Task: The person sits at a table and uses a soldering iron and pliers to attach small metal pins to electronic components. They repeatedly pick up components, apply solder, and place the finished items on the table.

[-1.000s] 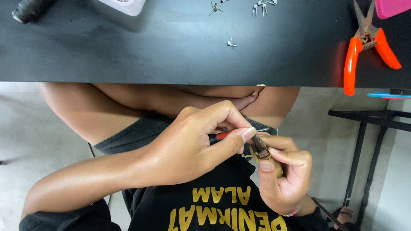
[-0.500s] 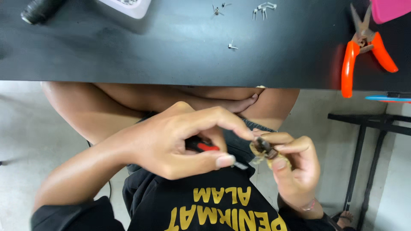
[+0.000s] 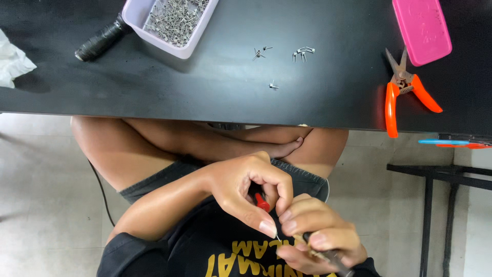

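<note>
We start at the far left of the black table, where a crumpled white cloth lies at the edge, with a black ribbed handle beside it; just right of that sits a pale lilac tray heaped with small metal staples, and a few loose metal clips lie scattered on the bare surface near the middle; further right rest orange-handled snips and, at the far corner, a flat pink case. Near us, below the table edge and over the lap, our left hand is curled tight around a small red-handled tool, its thin metal tip pointing down toward the other hand; our right hand is closed in a pinch on a small dark part, fingertips meeting those of the left; what exactly the part is we cannot tell, since fingers cover most of it. To do this well, we judge that the right hand should keep the part steady and turned so the working spot faces up; the left should guide the tip with light pressure and short strokes, lest it slip toward a finger; bracing the wrists against the lap or each other would likely help.
</note>
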